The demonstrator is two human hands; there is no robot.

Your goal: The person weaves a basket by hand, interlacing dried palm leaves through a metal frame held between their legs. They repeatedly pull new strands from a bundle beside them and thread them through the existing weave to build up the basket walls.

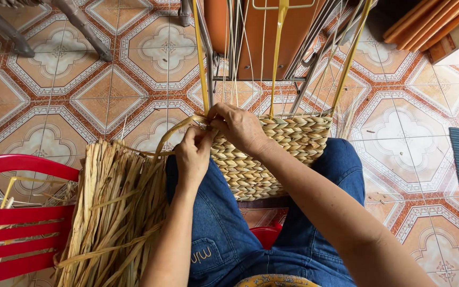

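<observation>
i see a half-woven straw basket (272, 154) lying on the person's lap, across the right thigh of the blue jeans (224, 234). its long axis runs left to right across the view, woven rim toward the top edge of the picture, its bottom toward the person. stiff yellow upright strands (277, 53) rise from the rim and run away toward the top edge, some cut off there.

left hand (193, 154) sits at the basket's left corner, fingers curled shut, pinching a flat straw strand (168, 135) that arcs out left toward the bundle. right hand (239, 126) is on the rim just above and beside the left one, fingers folded down tight on the weave and the same strand's end; the two hands touch. i can't make out the fingertips of either hand, they are tucked under the knuckles, so exactly where the strand is clamped is hidden.

a loose bundle of dried straw (112, 212) lies just left of the left thigh, its lengths running top to bottom, lower end cut off at the bottom edge. a red plastic chair (19, 223) is under it at the left edge, partly out of view. patterned floor tiles (107, 90) all around. a metal frame (304, 64) stands past the basket at the top. the basket's lower part is hidden behind the right forearm.
</observation>
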